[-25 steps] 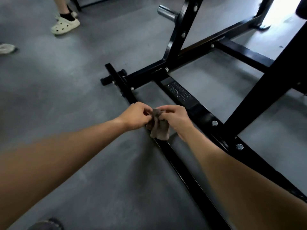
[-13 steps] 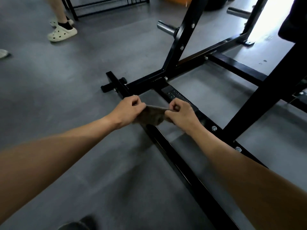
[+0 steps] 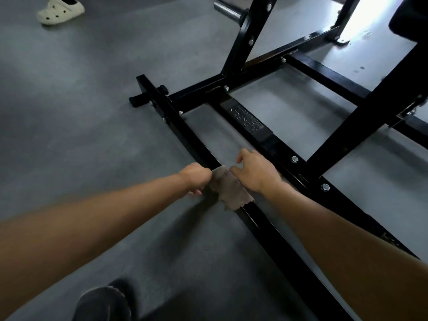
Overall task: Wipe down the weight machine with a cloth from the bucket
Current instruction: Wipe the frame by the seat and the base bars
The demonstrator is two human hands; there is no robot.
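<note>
On the low rail (image 3: 273,239) of the weight machine, the left hand (image 3: 196,179) grips the near-left edge of the cloth (image 3: 229,191), its fingers curled tight round the fabric. The right hand (image 3: 254,172) has let go of its pinch: half a second ago both hands held the cloth stretched in the air between them, and now the right fingers (image 3: 242,156) are loose and spread, the hand lying palm-down along the cloth's right edge. Whether it presses the cloth or only touches it, I cannot tell.

The brownish cloth has come down and lies opened across the black rail, draped over its top with a ragged corner hanging towards the camera. That suggests the unfolding is over and the wiping stroke along this rail is about to begin; most of the frame is probably yet to be wiped.

Beyond the hands, the rail runs up to a cross-member beside the name plate (image 3: 246,121), with bolts (image 3: 294,159) on the neighbouring bar. A chrome peg (image 3: 228,8) juts out higher up, and a white clog (image 3: 60,11) stands on the grey floor (image 3: 81,100). No bucket is in view.
</note>
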